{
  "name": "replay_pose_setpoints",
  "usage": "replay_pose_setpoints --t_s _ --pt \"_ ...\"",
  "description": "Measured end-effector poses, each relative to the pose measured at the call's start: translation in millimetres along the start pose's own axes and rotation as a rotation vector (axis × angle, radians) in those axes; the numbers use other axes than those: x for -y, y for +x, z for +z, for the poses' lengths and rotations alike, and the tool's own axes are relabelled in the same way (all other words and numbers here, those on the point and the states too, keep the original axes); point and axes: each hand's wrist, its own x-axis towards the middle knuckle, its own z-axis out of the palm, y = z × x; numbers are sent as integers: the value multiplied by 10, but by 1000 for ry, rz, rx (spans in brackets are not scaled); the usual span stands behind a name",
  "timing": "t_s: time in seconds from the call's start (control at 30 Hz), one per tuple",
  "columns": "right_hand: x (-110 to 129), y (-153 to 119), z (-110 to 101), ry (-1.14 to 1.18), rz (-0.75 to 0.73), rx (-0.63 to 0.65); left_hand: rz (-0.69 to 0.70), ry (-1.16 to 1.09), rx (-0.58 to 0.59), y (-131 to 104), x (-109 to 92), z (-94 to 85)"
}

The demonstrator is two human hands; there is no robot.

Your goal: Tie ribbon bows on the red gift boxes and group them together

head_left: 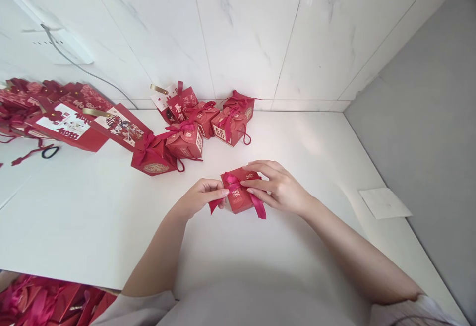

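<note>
A small red gift box with pale printed characters sits on the white table in front of me, a shiny crimson ribbon tied across its top. At its left side, my left hand pinches one ribbon end between thumb and fingers, and the cut tip hangs below. My right hand reaches over the right part of the box, thumb and forefinger closed at the ribbon by the knot. Its other fingers rest along the box's upper edge. Another ribbon tail hangs down the front beneath my right hand.
Several tied red boxes stand beyond my hands, near the tiled wall. Taller red bags crowd the left side. At lower left, a container holds more red boxes. A white card lies by the grey panel on the right.
</note>
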Motion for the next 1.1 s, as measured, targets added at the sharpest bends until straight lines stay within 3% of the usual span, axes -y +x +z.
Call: replay_pose_setpoints --t_s 0.23,0.5,0.57,0.67,0.77,0.87,0.97,1.1 --pt "-12 -4 11 -112 -143 -25 -41 -40 27 39 12 26" --pt "-20 -14 20 -48 -115 5 -80 -11 42 29 44 -5" --pt "-10 -11 6 32 -37 19 -97 41 100 11 34 -42" --pt "-4 -3 -9 194 194 4 -101 128 193 -5 34 -110" --pt "-29 2 5 439 463 -12 -70 159 227 -2 55 -166" --pt "-70 5 39 721 641 12 -66 178 231 8 69 -199" --pt "-89 6 59 871 709 25 -59 247 233 -1 55 -232" --pt "-73 4 48 882 698 69 -103 421 280 -86 19 -338"
